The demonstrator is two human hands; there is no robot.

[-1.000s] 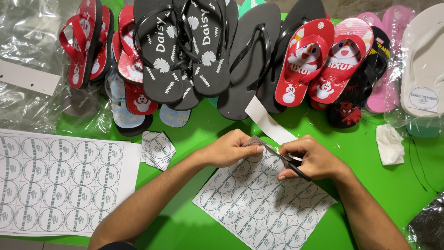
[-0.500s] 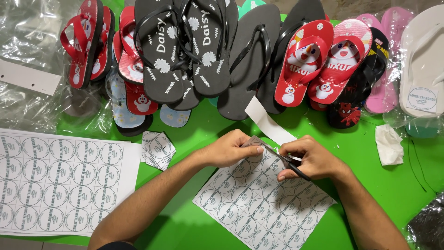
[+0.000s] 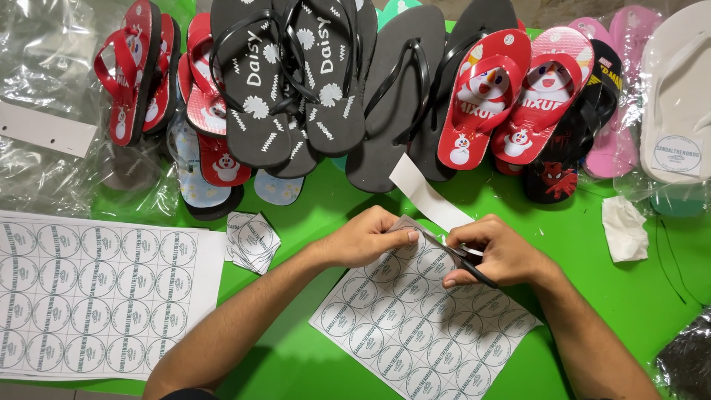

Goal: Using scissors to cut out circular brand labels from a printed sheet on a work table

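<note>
A white sheet of round printed labels (image 3: 415, 326) lies on the green table (image 3: 622, 296). My left hand (image 3: 366, 237) pinches the sheet's top edge and presses it down. Beside it, my right hand (image 3: 500, 250) grips black-handled scissors (image 3: 459, 255) whose blades sit in the upper part of the sheet. A narrow white paper strip (image 3: 426, 194) curls up and away from the cut, toward the sandals.
Several flip-flops (image 3: 311, 81) in black, red, pink and white are piled along the far edge. A second label sheet (image 3: 96, 292) lies at left, with a small stack of cut labels (image 3: 252, 241) near it. Clear plastic bags (image 3: 44, 96) at far left, crumpled tissue (image 3: 623, 228) at right.
</note>
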